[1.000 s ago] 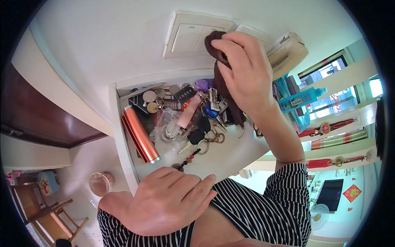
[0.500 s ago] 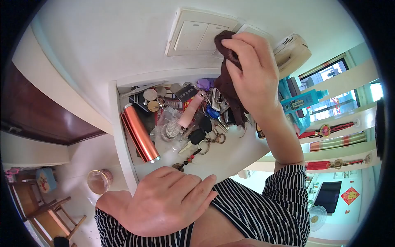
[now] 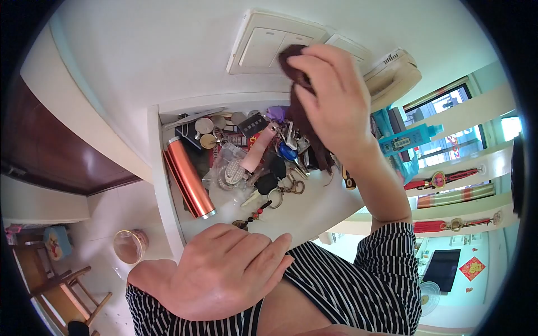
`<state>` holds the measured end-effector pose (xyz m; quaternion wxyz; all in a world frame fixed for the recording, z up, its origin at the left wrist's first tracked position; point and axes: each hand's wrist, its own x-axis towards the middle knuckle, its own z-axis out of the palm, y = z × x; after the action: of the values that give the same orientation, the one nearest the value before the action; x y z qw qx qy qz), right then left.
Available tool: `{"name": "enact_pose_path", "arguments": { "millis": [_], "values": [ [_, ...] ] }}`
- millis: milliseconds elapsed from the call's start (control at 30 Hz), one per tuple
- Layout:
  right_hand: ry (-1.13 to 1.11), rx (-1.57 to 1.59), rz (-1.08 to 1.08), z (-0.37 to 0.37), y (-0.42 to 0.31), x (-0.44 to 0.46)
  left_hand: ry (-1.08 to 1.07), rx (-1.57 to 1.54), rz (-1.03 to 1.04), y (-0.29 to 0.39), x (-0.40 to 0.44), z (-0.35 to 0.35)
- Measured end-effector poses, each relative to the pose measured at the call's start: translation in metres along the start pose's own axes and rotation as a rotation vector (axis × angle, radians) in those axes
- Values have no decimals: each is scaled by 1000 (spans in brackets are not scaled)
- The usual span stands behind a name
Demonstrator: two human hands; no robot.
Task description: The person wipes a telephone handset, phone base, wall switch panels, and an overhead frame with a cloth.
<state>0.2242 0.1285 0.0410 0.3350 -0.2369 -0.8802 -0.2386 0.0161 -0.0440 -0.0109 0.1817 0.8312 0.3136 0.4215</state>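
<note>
My right hand (image 3: 339, 98) grips a dark brown cloth (image 3: 291, 60) and presses it against the white light switch panel (image 3: 263, 47) on the wall. A loose end of the cloth hangs into the shelf below. Curled in front of my chest is my left hand (image 3: 224, 271), its fingers folded, with nothing visible in it. Just beyond it on the shelf lie a beaded key strap (image 3: 256, 214), several keys (image 3: 272, 182), an orange metal cylinder (image 3: 190, 176), a pink strap (image 3: 259, 148) and a clear plastic bag (image 3: 221, 168).
A white shelf edge (image 3: 162, 185) borders the clutter. Right of the switches, a beige telephone-like handset (image 3: 395, 75) is on the wall. A blue bottle (image 3: 409, 140) stands beyond my right forearm. Wooden chair (image 3: 70, 297) and clear tub (image 3: 130, 246) are at the lower left.
My right hand has slid a little left with the cloth, across the switch panel. My left hand has hardly moved.
</note>
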Motion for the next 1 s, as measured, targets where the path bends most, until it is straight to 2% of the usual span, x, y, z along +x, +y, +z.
{"name": "enact_pose_path", "arguments": {
  "millis": [133, 200, 333, 467, 533, 667, 733, 800, 900, 1000],
  "values": [
    [-7, -76, 154, -10, 12, -15, -37, -12, 16, -1, 0, 1],
    [79, -40, 36, -8, 6, -5, -29, -16, 15, -1, 1, 0],
    [121, 62, -5, 6, -9, 16, -8, -4, 10, 2, 3, 0],
    [-96, 95, 3, 11, -19, 0, 4, -17, 10, 1, 1, 0],
    [-134, 111, 18, 9, -22, -3, 0, -27, 20, -1, 1, 1],
    [-34, 93, 34, 2, -19, 21, -14, -16, 28, 0, 1, 1],
    [115, 58, 43, 6, -15, 30, 5, -12, 28, 0, 1, 1],
    [90, 63, 58, 13, -23, 23, 18, -23, 38, -2, -1, 1],
    [-156, 125, -8, 21, -37, 8, 20, -31, 61, -4, -2, 2],
    [-62, 109, 21, 12, -32, 22, -15, -24, 68, -3, -2, 1]
  ]
}}
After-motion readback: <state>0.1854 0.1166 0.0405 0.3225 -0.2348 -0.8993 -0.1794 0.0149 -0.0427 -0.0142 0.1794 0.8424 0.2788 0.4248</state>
